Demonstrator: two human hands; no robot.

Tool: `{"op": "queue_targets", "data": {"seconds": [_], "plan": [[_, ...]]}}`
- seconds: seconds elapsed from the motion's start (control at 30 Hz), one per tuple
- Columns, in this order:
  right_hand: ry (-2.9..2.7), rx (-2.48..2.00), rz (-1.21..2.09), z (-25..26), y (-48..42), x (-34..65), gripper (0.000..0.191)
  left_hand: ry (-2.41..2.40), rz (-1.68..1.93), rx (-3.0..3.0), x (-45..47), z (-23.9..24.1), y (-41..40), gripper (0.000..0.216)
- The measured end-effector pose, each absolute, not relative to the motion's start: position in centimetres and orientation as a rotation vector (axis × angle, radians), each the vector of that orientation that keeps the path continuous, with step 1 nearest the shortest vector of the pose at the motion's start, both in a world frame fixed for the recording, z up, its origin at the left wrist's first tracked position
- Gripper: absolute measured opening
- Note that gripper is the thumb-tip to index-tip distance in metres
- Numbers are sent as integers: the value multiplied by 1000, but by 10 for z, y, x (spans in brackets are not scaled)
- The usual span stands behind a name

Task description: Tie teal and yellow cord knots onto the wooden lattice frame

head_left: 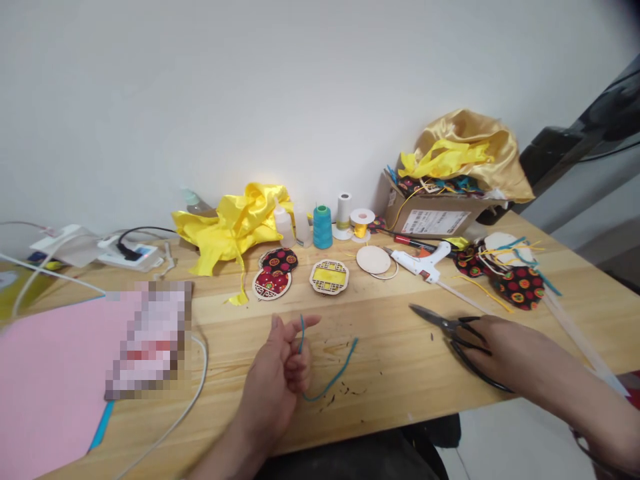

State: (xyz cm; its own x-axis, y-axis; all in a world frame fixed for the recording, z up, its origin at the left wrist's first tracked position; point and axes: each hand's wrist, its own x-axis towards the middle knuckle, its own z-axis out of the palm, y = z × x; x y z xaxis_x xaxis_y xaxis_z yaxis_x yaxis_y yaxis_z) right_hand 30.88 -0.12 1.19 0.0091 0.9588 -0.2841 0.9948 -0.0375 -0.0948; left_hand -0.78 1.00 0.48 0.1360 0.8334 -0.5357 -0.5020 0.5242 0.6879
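My left hand is over the front of the table, index finger stretched out and the other fingers curled in. A short teal cord is held in it, one end rising by the index finger and the other curving out to the right. On the right, my right hand grips the black handles of a pair of scissors, whose blades lie near the tabletop and point left. Ahead of the hands are a wooden fretwork piece with yellow fabric and a red patterned ornament with a fretwork edge.
Behind stand a teal thread cone, a white spool and yellow cloth. A glue gun lies before a cardboard box of fabric. Pink sheets and a white cable are at left. Dark scraps dot the table.
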Motion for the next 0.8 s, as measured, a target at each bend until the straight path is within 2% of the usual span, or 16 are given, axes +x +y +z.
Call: {"op": "queue_targets", "data": {"seconds": [0.1, 0.17, 0.23, 0.27, 0.3, 0.4, 0.5, 0.6, 0.73, 0.8], "plan": [[1982, 2191, -394, 7, 0, 324, 24, 1017, 999, 386, -6, 6, 9, 60], [1958, 2252, -244, 11, 1, 317, 26, 1018, 1004, 408, -4, 7, 8, 62], [2095, 2325, -118, 19, 2, 295, 28, 1027, 1005, 445, -2, 8, 7, 63], [2246, 2349, -180, 23, 2, 278, 29, 1034, 1004, 465, -1, 8, 6, 64], [2409, 2394, -374, 25, 3, 260, 30, 1037, 1001, 485, 0, 9, 5, 65], [2511, 2258, -1456, 26, 4, 201, 28, 1029, 988, 542, 3, 8, 2, 67], [2407, 2064, -2044, 17, 8, 158, 33, 1026, 998, 576, 4, 6, -2, 68], [2363, 1966, -2279, 9, 11, 138, 31, 1046, 1008, 592, 4, 5, -5, 68], [2409, 1883, -2394, 7, 14, 134, 5, 1047, 995, 621, 5, 3, -5, 67], [2527, 1906, -2305, 9, 15, 136, 12, 1029, 982, 620, 5, 0, -5, 66]]}}
